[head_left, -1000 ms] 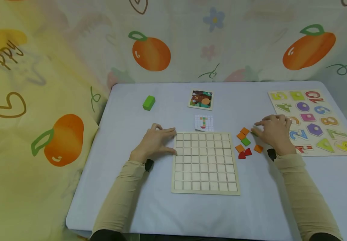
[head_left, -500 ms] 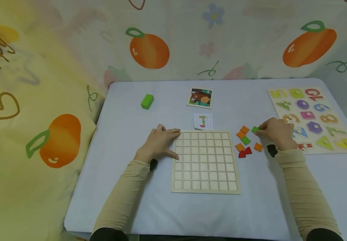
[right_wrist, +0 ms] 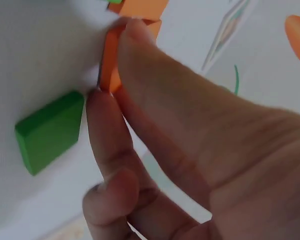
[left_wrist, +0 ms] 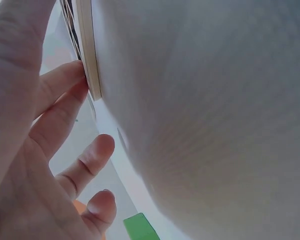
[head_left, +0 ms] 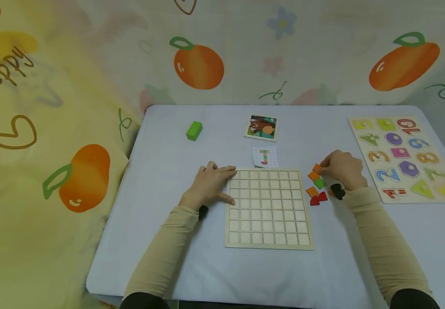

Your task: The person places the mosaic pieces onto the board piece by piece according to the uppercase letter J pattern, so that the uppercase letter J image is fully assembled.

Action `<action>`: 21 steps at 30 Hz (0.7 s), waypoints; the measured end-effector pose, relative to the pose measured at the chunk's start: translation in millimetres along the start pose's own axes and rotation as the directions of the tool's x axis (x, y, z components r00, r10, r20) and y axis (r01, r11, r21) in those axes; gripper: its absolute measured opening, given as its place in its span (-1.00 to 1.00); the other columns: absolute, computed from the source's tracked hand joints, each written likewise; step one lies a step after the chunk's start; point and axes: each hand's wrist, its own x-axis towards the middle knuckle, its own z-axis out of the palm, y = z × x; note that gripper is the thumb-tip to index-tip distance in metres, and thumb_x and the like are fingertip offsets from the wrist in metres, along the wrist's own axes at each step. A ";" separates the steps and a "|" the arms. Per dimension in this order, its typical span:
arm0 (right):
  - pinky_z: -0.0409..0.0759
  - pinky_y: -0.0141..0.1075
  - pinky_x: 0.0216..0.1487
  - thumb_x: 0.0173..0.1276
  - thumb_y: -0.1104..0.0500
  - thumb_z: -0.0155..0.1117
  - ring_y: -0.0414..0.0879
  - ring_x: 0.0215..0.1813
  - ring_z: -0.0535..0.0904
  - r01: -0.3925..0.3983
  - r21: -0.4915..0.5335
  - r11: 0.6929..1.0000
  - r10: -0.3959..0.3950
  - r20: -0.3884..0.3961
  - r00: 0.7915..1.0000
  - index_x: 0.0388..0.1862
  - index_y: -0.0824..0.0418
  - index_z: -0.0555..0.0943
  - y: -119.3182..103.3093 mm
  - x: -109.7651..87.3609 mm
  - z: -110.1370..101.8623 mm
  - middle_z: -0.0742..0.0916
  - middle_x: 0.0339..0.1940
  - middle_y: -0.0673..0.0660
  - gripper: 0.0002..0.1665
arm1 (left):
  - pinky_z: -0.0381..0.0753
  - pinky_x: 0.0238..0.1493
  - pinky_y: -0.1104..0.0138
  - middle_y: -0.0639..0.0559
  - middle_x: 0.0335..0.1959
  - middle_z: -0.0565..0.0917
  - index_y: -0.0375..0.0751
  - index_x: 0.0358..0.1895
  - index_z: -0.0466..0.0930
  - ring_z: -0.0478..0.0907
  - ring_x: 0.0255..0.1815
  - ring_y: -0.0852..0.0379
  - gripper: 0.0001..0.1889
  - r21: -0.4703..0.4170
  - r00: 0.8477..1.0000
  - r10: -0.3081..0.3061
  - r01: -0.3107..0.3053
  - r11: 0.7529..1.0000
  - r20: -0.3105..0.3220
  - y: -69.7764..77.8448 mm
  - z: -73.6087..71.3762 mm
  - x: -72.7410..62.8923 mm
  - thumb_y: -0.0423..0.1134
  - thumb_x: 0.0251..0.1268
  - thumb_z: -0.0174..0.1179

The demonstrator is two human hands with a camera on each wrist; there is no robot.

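My left hand (head_left: 211, 186) lies at the upper left corner of the pale wooden grid board (head_left: 227, 223), thumb and fingers spread. In the left wrist view its fingertips touch the board's edge. To the right of the board, my right hand (head_left: 342, 168) pinches an orange square tile (right_wrist: 109, 62) between thumb and finger, low at the table. A green tile (right_wrist: 51, 132) lies just beside those fingers in the right wrist view; the hand hides it in the head view. More tiles cluster nearby: orange ones (head_left: 312, 192), another green one (head_left: 319, 183) and red rounded ones (head_left: 315, 201).
Behind the board lie a small grid card (head_left: 272, 159) with a coloured pattern and a bear picture puzzle (head_left: 261, 127). A green block (head_left: 194, 131) stands at the back left. The number and shape board (head_left: 412, 171) occupies the right side of the white table (head_left: 160, 274).
My right hand has moved left from the green tile to the orange tile at the back of the cluster. My left hand stays at the board's edge.
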 end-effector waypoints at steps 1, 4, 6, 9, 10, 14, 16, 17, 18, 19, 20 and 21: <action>0.46 0.21 0.02 0.36 0.00 0.41 0.37 0.11 0.62 -0.006 0.013 1.000 0.006 -0.007 1.000 0.06 0.27 0.74 -0.5 -0.1 0.0 0.75 0.12 0.40 -0.57 | 0.36 0.04 0.13 0.21 0.60 0.38 0.10 0.53 0.40 0.38 0.17 -0.03 0.09 -0.002 1.000 -0.001 0.001 1.000 0.002 0.1 0.3 0.2 0.36 -0.20 0.54; 0.53 0.01 -0.18 0.32 -0.01 0.48 0.29 0.00 0.64 0.000 0.058 0.998 0.003 -0.039 0.999 -0.07 0.24 0.77 -1.5 -1.6 -2.1 0.79 0.01 0.35 -0.63 | 0.37 0.03 0.15 0.21 0.60 0.38 0.09 0.53 0.42 0.38 0.16 -0.02 0.08 -0.002 1.000 0.002 -0.002 1.000 0.006 0.4 0.7 0.9 0.36 -0.21 0.54; 0.51 -0.13 -0.32 0.31 -0.03 0.50 0.23 -0.08 0.64 0.023 0.091 0.996 -0.017 -0.058 0.998 -0.14 0.21 0.79 -4.2 -3.4 -4.7 0.80 -0.06 0.32 -0.66 | 0.35 0.01 0.17 0.20 0.60 0.39 0.08 0.52 0.42 0.38 0.14 -0.01 0.08 -0.010 1.000 0.008 -0.008 1.000 0.010 1.2 0.3 1.6 0.34 -0.21 0.55; 0.46 -0.27 -0.36 0.33 -0.05 0.49 0.16 -0.10 0.64 0.092 0.132 0.987 -0.084 -0.060 0.995 -0.16 0.21 0.80 -15.4 -4.6 -6.5 0.82 -0.09 0.29 -0.66 | 0.33 -0.02 0.20 0.18 0.60 0.39 0.06 0.52 0.43 0.37 0.12 0.00 0.06 -0.018 1.000 0.008 -0.008 1.000 0.019 3.0 -1.1 2.6 0.32 -0.19 0.55; 0.47 -0.27 -0.34 0.34 -0.05 0.48 0.15 -0.09 0.65 0.116 0.143 0.983 -0.109 -0.052 0.993 -0.15 0.21 0.80 -22.1 -4.6 -5.4 0.83 -0.09 0.28 -0.65 | 0.33 -0.03 0.21 0.18 0.60 0.39 0.05 0.52 0.43 0.37 0.11 0.00 0.06 -0.020 1.000 0.004 -0.003 1.000 0.023 3.3 -1.9 2.4 0.31 -0.18 0.55; 0.62 -0.11 -0.08 0.36 -0.03 0.47 0.17 0.04 0.67 0.200 0.208 0.957 -0.204 -0.002 0.979 -0.11 0.20 0.81 -55.7 -4.3 6.3 0.83 -0.01 0.27 -0.67 | 0.33 -0.06 0.22 0.16 0.60 0.38 0.03 0.52 0.43 0.38 0.09 -0.01 0.03 -0.032 0.999 -0.003 0.004 0.999 0.039 4.0 -5.6 1.7 0.28 -0.14 0.55; 0.63 0.03 0.07 0.36 0.00 0.48 0.20 0.09 0.68 0.237 0.234 0.943 -0.247 0.015 0.969 -0.12 0.20 0.83 -72.1 -3.9 14.1 0.84 0.01 0.26 -0.70 | 0.34 -0.05 0.22 0.15 0.61 0.37 0.02 0.53 0.41 0.38 0.09 -0.01 0.03 -0.043 0.999 0.002 0.000 0.999 0.052 3.7 -6.6 2.1 0.26 -0.12 0.55; 0.62 0.06 0.12 0.35 0.02 0.48 0.20 0.10 0.68 0.256 0.243 0.936 -0.269 0.017 0.963 -0.14 0.20 0.84 -79.2 -3.4 18.2 0.84 0.01 0.26 -0.72 | 0.36 -0.05 0.22 0.15 0.62 0.36 0.01 0.53 0.41 0.37 0.09 -0.01 0.04 -0.049 0.998 0.005 -0.003 0.999 0.058 3.2 -7.0 2.4 0.26 -0.12 0.55; 0.62 0.08 0.14 0.35 0.04 0.49 0.21 0.11 0.68 0.284 0.238 0.929 -0.296 0.016 0.955 -0.16 0.20 0.84 -85.8 -2.4 22.1 0.85 -0.02 0.25 -0.74 | 0.37 -0.05 0.22 0.15 0.62 0.35 0.01 0.54 0.40 0.37 0.08 -0.01 0.05 -0.054 0.998 0.010 -0.006 0.999 0.064 2.6 -7.1 2.8 0.26 -0.12 0.55; 0.62 0.07 0.14 0.34 0.05 0.49 0.20 0.09 0.70 0.305 0.237 0.922 -0.318 0.018 0.948 -0.17 0.19 0.85 -91.7 -1.7 26.1 0.86 -0.05 0.24 -0.76 | 0.38 -0.05 0.22 0.14 0.62 0.35 0.00 0.54 0.39 0.37 0.07 -0.01 0.05 -0.059 0.998 0.016 -0.012 0.998 0.068 1.9 -7.2 3.0 0.25 -0.13 0.56; 0.64 0.05 0.10 0.33 0.06 0.50 0.19 0.05 0.71 0.324 0.232 0.917 -0.337 0.020 0.941 -0.20 0.19 0.85 -97.1 -0.7 30.2 0.86 -0.08 0.23 -0.78 | 0.39 -0.05 0.22 0.14 0.62 0.35 0.00 0.55 0.38 0.37 0.06 -0.01 0.06 -0.066 0.997 0.020 -0.015 0.998 0.074 1.1 -7.1 3.2 0.24 -0.14 0.56; 0.65 0.02 0.04 0.32 0.07 0.51 0.18 0.00 0.73 0.342 0.226 0.912 -0.356 0.022 0.934 -0.22 0.19 0.86 -102.5 0.2 34.5 0.87 -0.11 0.22 -0.79 | 0.40 -0.05 0.22 0.14 0.63 0.34 0.00 0.55 0.37 0.36 0.05 0.00 0.07 -0.069 0.997 0.023 -0.018 0.997 0.079 0.3 -6.9 3.3 0.24 -0.14 0.57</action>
